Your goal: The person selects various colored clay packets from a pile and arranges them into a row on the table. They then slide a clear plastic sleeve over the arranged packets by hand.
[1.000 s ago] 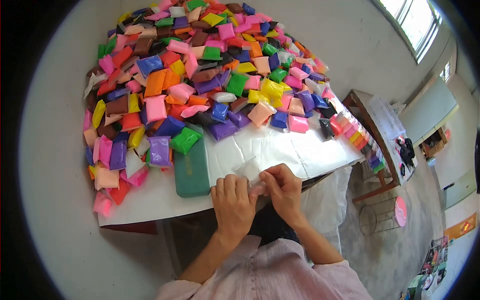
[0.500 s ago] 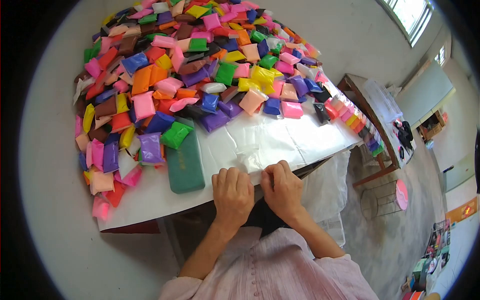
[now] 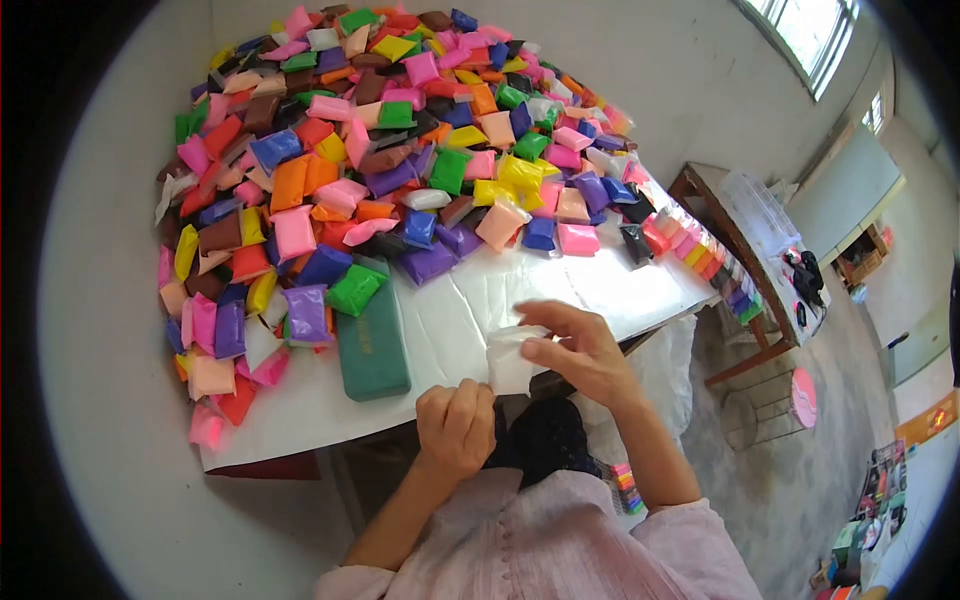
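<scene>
A small, thin whitish plastic bag (image 3: 511, 362) is held upright at the table's front edge, between my two hands. My left hand (image 3: 456, 428) is closed in a fist-like pinch at the bag's lower left edge; its fingertips are partly hidden. My right hand (image 3: 583, 352) curls its thumb and fingers round the bag's upper right side, the index finger arched over the top. Left of the bag lies a green box (image 3: 373, 350), flat on the white-covered table (image 3: 440, 310). A green packet (image 3: 358, 290) rests on the box's far end.
A big heap of coloured packets (image 3: 400, 150) covers the far and left parts of the table. Rows of small coloured packets (image 3: 705, 250) line the right edge. Beyond stand a wooden table (image 3: 715, 190) and a wire stool (image 3: 770, 405) with a pink top.
The bag has been raised from lying flat on the table to upright. My right hand has moved up and its fingers have spread around the bag's top; my left hand has lowered slightly.
</scene>
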The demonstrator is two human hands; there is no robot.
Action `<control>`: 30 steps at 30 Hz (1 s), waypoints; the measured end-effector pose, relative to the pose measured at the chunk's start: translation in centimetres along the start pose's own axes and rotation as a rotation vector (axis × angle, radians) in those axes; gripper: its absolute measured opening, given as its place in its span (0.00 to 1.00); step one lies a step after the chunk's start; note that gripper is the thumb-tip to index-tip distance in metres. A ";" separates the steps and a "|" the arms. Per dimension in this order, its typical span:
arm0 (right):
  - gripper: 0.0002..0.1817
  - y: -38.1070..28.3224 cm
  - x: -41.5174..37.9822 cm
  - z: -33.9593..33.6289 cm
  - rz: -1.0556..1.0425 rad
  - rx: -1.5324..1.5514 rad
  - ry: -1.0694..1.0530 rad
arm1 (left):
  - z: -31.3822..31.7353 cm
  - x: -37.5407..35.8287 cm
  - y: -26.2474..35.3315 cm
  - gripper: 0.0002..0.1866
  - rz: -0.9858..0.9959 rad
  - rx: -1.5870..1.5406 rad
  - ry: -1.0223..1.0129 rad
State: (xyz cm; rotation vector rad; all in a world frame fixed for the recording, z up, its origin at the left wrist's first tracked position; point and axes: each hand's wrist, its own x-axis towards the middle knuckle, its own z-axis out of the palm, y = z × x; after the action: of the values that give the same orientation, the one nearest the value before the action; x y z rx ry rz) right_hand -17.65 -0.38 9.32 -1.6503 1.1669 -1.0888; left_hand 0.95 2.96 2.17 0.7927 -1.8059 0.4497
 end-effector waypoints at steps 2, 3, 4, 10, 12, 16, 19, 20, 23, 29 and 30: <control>0.24 -0.8 0.3 0.2 0.173 0.094 -0.120 | 0.1 -0.1 0.0 0.09 -0.030 -0.043 0.011; 0.24 -0.9 0.2 0.5 0.206 0.161 -0.127 | 0.1 -0.2 0.1 0.09 -0.075 -0.075 0.020; 0.23 -0.9 0.1 0.7 0.240 0.226 -0.136 | 0.1 -0.2 0.1 0.09 -0.122 -0.106 0.031; 0.32 -0.7 0.5 0.5 0.104 0.636 -0.473 | -0.5 1.2 0.5 0.11 -0.264 -0.297 0.098; 0.32 -1.3 1.2 0.2 0.226 0.666 -0.508 | -0.7 1.8 0.5 0.13 -0.349 -0.253 0.039; 0.33 0.0 5.2 2.9 -0.028 0.215 -0.359 | -3.9 2.7 0.3 0.18 -0.415 0.078 -0.051; 0.34 0.9 7.8 5.5 -0.146 -0.087 -0.291 | -5.0 2.0 -1.1 0.21 -0.601 0.442 -0.077; 0.34 1.6 8.5 6.5 -0.205 -0.131 -0.274 | -5.0 1.5 -1.5 0.21 -0.627 0.393 -0.085; 0.33 2.6 9.2 7.8 -0.312 -0.210 -0.312 | -4.4 0.4 -2.0 0.22 -0.692 0.280 -0.107; 0.29 1.5 8.1 7.6 -0.295 -0.213 -0.249 | -4.0 0.7 -1.6 0.21 -0.694 0.276 -0.086; 0.29 1.9 8.1 7.5 -0.296 -0.170 -0.226 | -4.0 0.6 -1.8 0.22 -0.689 0.277 -0.094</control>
State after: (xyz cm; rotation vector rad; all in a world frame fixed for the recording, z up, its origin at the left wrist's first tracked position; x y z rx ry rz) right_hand -9.43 -7.57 6.88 -2.0693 0.9076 -0.9680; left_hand 4.74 4.06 4.07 1.5736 -1.4442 0.2049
